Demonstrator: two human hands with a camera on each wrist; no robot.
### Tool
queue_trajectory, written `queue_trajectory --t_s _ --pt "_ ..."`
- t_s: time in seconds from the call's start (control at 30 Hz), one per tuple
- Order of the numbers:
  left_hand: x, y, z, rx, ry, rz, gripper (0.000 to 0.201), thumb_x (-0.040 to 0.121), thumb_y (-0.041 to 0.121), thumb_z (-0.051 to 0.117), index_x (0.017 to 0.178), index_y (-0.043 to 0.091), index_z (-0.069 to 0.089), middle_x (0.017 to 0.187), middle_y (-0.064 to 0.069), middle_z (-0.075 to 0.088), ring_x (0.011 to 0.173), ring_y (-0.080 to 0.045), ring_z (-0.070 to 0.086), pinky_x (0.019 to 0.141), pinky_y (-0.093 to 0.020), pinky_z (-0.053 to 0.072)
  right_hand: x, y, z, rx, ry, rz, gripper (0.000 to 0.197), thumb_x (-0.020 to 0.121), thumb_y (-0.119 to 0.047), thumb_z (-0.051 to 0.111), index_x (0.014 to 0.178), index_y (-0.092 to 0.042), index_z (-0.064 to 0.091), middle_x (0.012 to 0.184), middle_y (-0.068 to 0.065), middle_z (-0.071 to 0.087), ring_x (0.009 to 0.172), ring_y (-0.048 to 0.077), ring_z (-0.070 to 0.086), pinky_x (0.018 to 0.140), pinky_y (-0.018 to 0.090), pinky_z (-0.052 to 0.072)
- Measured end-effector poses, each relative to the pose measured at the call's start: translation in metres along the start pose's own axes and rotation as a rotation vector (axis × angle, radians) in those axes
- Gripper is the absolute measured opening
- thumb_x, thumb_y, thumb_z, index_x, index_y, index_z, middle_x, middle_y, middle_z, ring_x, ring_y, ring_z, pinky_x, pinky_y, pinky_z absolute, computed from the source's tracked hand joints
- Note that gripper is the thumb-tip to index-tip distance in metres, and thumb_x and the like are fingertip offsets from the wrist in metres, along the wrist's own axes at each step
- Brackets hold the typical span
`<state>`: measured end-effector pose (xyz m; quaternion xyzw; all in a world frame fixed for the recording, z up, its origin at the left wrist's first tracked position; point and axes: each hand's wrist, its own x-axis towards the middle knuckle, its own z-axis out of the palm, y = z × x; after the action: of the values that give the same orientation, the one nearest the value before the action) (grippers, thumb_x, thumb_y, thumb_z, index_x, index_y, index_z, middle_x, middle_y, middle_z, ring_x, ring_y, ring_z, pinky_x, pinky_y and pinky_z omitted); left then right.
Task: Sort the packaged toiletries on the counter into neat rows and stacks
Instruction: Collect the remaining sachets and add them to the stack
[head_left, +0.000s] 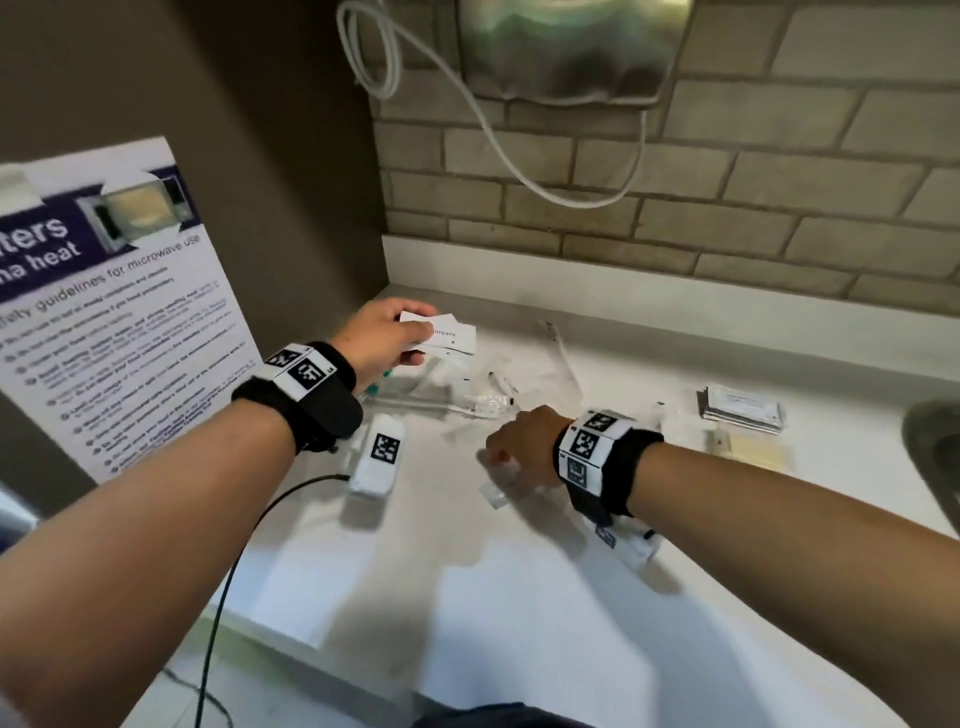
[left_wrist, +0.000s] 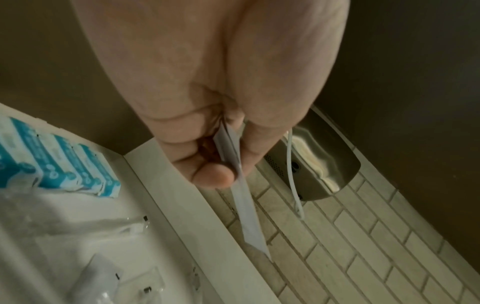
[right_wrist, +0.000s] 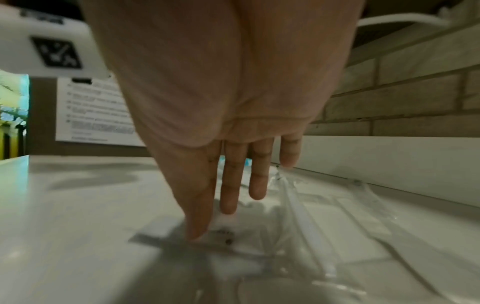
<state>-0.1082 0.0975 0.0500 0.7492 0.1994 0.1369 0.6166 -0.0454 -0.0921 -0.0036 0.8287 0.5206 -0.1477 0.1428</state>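
White paper toothpaste sachets (head_left: 441, 332), flat and oblong, sit fanned in the left hand (head_left: 382, 338), thumb and curled fingers pinching their near ends while it hovers above the back-left corner of the pale counter (head_left: 519, 597); the left wrist view shows them edge-on (left_wrist: 242, 197).

The right hand (head_left: 522, 447) is the nearer one to the loose pile. Its fingers (right_wrist: 228, 189) are straight and reach down, the lowest fingertip touching a small clear-wrapped packet (right_wrist: 223, 236) lying flat on the counter. That packet lies just under and ahead of the fingertips; its long axis looks to run across the hand, so a sideways slide or a pinch at its edge seems the likely next move.

Beyond those fingertips, toward the brick-tiled wall (head_left: 727, 208), lie crinkled clear bags with white toothbrushes (head_left: 467, 405), their long axes roughly parallel to the wall; these overlap and could drag along with the packet.

To the pile's right, well apart, rests a neat stack of flat grey-white sachets (head_left: 740, 408) with a pale yellow packet (head_left: 748, 449) just in front. A row of teal-and-white boxes (left_wrist: 59, 162) stands against the corner left of the pile.
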Motion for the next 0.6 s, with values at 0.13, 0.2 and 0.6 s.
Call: queue_trajectory --t_s 0.13,0.2,0.6 --pt "0.008 0.002 -0.015 0.034 0.051 0.039 0.021 0.093 0.004 0.056 0.112 0.011 0.06 0.089 -0.004 0.06 0.075 -0.018 0.057 0.058 -0.016 0.053 0.013 -0.007 0.003 -0.048 -0.003 -0.024 0.018 0.085 -0.012 0.055 0.093 -0.028 0.053 0.114 -0.002 0.064 0.113 0.023 0.056 0.102 0.036 0.027" --pt "0.013 0.001 -0.021 0.063 0.05 0.055 0.021 0.093 0.004 0.057 0.113 0.01 0.061 0.089 -0.004 0.061 0.077 -0.019 0.06 0.06 -0.016 0.054 0.014 -0.004 0.001 -0.031 -0.056 -0.034 0.022 0.087 -0.013 0.054 0.102 -0.028 0.058 0.118 -0.004 0.064 0.115 0.021 0.056 0.098 0.032 0.03" --pt "0.057 0.002 -0.028 0.111 0.03 0.119 0.024 0.093 0.006 0.058 0.117 0.01 0.062 0.108 -0.011 0.06 0.087 -0.021 0.065 0.065 -0.016 0.058 0.063 0.038 -0.055 0.442 0.126 0.246 0.034 0.093 -0.029 0.048 0.12 -0.007 0.048 0.116 0.012 0.06 0.102 0.031 0.059 0.084 0.033 0.047"
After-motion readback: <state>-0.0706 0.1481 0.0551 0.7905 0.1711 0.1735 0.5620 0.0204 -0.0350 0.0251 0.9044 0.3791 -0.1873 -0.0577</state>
